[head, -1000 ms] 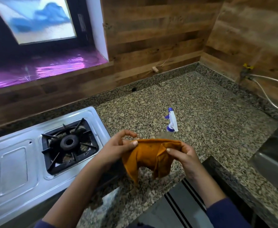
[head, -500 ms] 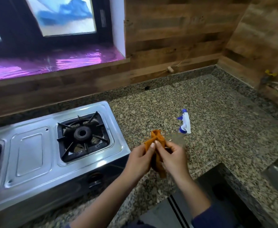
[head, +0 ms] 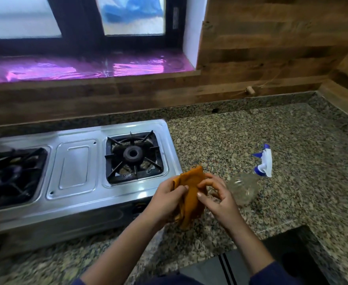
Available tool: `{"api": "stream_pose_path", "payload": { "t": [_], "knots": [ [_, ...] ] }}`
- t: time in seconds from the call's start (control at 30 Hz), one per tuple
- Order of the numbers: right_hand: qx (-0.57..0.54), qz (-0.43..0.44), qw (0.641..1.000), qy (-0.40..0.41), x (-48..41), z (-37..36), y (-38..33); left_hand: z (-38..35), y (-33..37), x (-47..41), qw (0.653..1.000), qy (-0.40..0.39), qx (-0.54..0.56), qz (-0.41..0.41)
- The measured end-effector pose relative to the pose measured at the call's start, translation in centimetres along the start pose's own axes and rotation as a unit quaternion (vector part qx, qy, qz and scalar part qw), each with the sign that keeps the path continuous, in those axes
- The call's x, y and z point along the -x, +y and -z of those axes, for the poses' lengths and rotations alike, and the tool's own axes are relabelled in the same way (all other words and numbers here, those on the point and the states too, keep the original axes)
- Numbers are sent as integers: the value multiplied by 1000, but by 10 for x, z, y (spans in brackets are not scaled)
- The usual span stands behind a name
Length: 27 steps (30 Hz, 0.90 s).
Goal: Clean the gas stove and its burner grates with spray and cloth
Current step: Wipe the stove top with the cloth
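A: Item one, nearest the front edge?

B: Two dark blue sleeves (head: 271, 274), with forearms reaching over the front edge of the bench (head: 292, 192). Below that edge lies a grey floor mat (head: 206, 270) with dark stripes.

A: Item two, the hands?

B: Left hand (head: 165, 199) and right hand (head: 217, 197), close together over the front strip of the bench. One orange-brown cloth (head: 191, 204) is bunched between them. Left fingers are curled round the cloth's left side. The right thumb and fingers pinch its right side. The cloth's lower end hangs loose toward the bench.

A: Item three?

B: Spray bottle (head: 249, 182), lying on its side on the bench, just right of the right hand. The clear body is nearer, and the white-and-blue trigger head points toward the rear edge. Whether the right hand touches it, cannot tell.

A: Item four, the stove?

B: Gas stove (head: 74, 167), stainless steel, two burners, set on the left half of the bench. Its near right corner sits just beside the cloth. Right grate (head: 134, 156), black, seated over its burner ring. Left grate (head: 10, 175), black, blurred, cut by the picture's left side. A raised steel panel lies between the two.

A: Behind that?

B: A speckled granite upstand runs along the rear edge. Then a wood-plank wall (head: 271, 48) runs into the far right corner. Above the stove is a window sill (head: 86, 68) covered in shiny purple film, and a dark-framed window (head: 78, 21) with frosted panes.
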State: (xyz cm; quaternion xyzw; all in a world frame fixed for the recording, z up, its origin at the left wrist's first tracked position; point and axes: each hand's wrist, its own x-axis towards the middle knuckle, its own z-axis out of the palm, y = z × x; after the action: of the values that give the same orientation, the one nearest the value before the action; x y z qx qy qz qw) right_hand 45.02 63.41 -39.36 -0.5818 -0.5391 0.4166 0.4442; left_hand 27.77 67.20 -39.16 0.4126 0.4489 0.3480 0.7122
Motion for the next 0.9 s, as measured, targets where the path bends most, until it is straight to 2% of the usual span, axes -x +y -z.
{"api": "stream_pose_path", "payload": {
  "t": [0.1,0.17,0.23,0.27,0.33,0.4,0.43,0.57,0.67,0.8,0.9],
  "knots": [
    [-43,30,997,-48,-10,-14,-2,15,12,4,999,4,28,20],
    [-6,64,998,-11,-18,-28,-6,29,22,3,999,41,7,-11],
    [71,56,995,44,-31,-46,-6,52,30,3,990,95,-62,-79],
    [142,35,988,55,-36,-53,-5,64,34,5,976,134,-128,-113],
    [330,11,944,24,-42,-67,1,89,37,13,917,210,-301,-153],
    [460,51,886,-24,-40,-77,10,111,35,20,846,239,-450,-154],
    [492,74,866,-45,-38,-81,12,122,32,21,824,232,-496,-142],
    [506,67,856,-83,-54,-92,9,141,20,25,782,146,-602,-65],
    [506,56,856,-90,-102,-98,8,141,18,27,755,139,-638,-60],
    [486,61,860,-142,-158,-96,6,141,21,28,755,139,-638,-54],
    [458,82,871,-159,-155,-89,5,144,24,28,758,125,-639,-48]
  ]
}}
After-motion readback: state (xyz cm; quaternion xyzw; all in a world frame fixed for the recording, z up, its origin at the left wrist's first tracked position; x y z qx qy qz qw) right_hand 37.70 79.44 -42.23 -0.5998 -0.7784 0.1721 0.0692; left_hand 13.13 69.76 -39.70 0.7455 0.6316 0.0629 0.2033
